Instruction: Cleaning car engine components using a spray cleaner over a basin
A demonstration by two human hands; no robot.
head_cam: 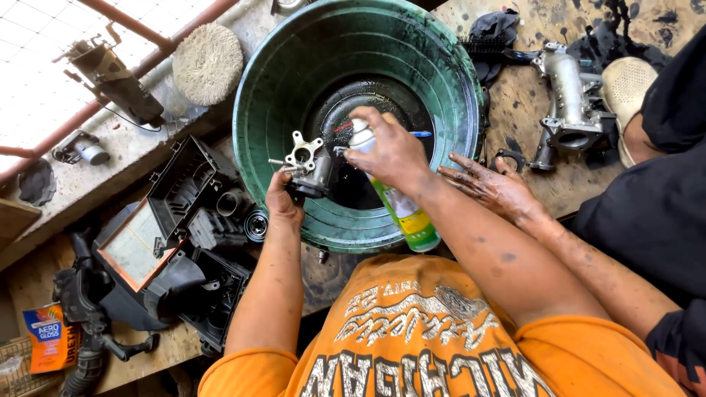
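My left hand (283,202) holds a small grey metal engine part (309,165) with a round flange over the big green basin (279,81). My right hand (390,154) grips a spray can (404,213) with a white, green and yellow body, its nozzle pointing at the metal part. Dark liquid lies in the bottom of the basin. Another person's oil-stained hand (489,187) reaches in from the right, close beside my right forearm, fingers spread near the basin's rim.
A black plastic air-filter housing (184,242) with an orange-edged filter lies left of the basin. A grey metal manifold (570,99) rests at upper right beside a beige shoe (625,84). A round woolly pad (208,62) sits on the ledge.
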